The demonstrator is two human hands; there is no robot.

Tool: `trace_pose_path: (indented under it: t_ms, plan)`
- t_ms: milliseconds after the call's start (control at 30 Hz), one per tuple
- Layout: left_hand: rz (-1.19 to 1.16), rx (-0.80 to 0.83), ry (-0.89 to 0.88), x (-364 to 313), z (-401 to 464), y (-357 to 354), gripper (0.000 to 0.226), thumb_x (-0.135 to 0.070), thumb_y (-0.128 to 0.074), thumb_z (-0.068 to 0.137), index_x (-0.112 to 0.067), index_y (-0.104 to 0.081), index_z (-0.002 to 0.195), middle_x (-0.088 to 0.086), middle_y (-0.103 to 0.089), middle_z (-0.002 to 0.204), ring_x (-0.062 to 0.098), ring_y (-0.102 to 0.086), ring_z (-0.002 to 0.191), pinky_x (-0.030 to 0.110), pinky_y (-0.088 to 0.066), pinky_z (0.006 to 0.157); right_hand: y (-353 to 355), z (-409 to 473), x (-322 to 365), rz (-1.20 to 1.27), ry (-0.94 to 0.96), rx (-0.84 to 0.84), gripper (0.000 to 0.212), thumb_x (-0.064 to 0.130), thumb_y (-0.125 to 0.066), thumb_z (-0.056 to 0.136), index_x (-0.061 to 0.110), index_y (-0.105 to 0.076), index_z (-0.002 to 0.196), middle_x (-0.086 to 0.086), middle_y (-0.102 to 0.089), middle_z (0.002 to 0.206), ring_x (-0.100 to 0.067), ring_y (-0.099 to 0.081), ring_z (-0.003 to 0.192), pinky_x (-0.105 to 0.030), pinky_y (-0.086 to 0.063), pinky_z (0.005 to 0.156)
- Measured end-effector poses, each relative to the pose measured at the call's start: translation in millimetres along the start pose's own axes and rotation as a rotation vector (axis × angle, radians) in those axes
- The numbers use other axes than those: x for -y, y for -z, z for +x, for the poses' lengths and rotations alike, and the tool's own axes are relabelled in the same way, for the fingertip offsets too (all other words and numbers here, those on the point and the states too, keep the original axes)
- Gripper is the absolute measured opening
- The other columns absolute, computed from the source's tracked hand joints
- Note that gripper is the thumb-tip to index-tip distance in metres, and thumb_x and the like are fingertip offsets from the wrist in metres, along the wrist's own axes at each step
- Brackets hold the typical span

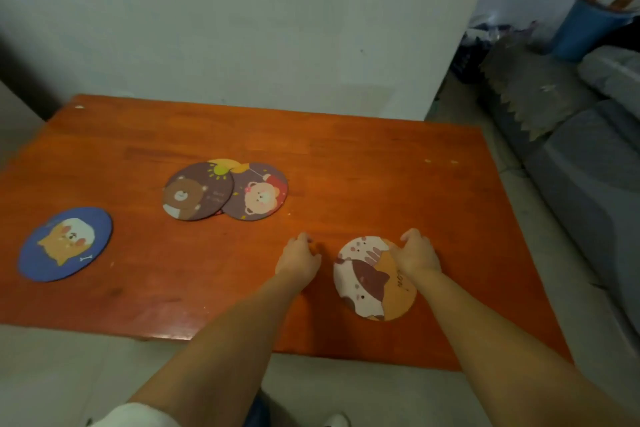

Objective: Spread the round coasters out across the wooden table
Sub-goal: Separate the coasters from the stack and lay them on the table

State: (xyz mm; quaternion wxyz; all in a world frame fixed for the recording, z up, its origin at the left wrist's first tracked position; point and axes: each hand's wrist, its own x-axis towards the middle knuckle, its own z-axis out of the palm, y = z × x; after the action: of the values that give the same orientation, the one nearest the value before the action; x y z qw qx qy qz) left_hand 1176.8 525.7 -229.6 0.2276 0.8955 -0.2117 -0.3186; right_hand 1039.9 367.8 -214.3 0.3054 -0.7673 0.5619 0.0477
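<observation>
The orange-brown wooden table [346, 163] carries several round coasters. A blue dog coaster [65, 243] lies alone at the left. Near the middle, a brown bear coaster [197, 191] overlaps a pink bear coaster [258, 192], and a yellow coaster [225, 163] peeks out from under them. An orange-and-white cat coaster [370, 281] lies flat near the front right. My right hand [419, 253] rests on its far right edge with the fingers curled over the rim. My left hand [299, 258] sits on the bare wood just left of that coaster, fingers curled, holding nothing.
A white wall [277, 28] stands right behind the table. A grey sofa [588, 166] runs along the right side, with a blue bucket [585, 28] beyond it. The table's front edge [346, 359] is close to my body, with pale floor below.
</observation>
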Motion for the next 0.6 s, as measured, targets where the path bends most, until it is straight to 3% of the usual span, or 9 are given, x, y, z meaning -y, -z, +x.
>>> trace_pose_path:
  t_ms: [300,500,600]
  plan:
    - [-0.160,-0.230,0.093,88.4,48.5,121.3,0.032,-0.016,-0.056,0.089,-0.003,-0.056,0.118,0.023,-0.061,0.119,0.040,-0.058,0.108,0.041,-0.046,0.084,-53.7,6.2,147.2,0.051,0.204,0.108,0.028,0.028,-0.055,0.093,0.013,-0.058,0.116,-0.010,-0.063,0.119,-0.028,-0.060,0.109,-0.037,-0.050,0.087]
    - [-0.210,-0.292,0.190,143.1,105.8,197.3,0.044,-0.020,-0.059,0.088,-0.003,-0.053,0.129,0.023,-0.063,0.124,0.037,-0.058,0.117,0.039,-0.046,0.098,-113.6,18.3,248.8,0.093,0.231,0.198,0.019,0.024,-0.053,0.093,0.009,-0.062,0.103,-0.014,-0.066,0.114,-0.032,-0.061,0.106,-0.037,-0.049,0.085]
    - [-0.185,-0.278,0.249,166.7,130.8,226.0,0.039,-0.018,-0.055,0.090,-0.001,-0.054,0.125,0.026,-0.059,0.126,0.040,-0.056,0.117,0.044,-0.048,0.097,-142.1,22.1,289.0,0.063,0.246,0.252,0.019,0.024,-0.051,0.095,0.016,-0.051,0.078,-0.012,-0.060,0.092,-0.033,-0.057,0.094,-0.043,-0.047,0.086]
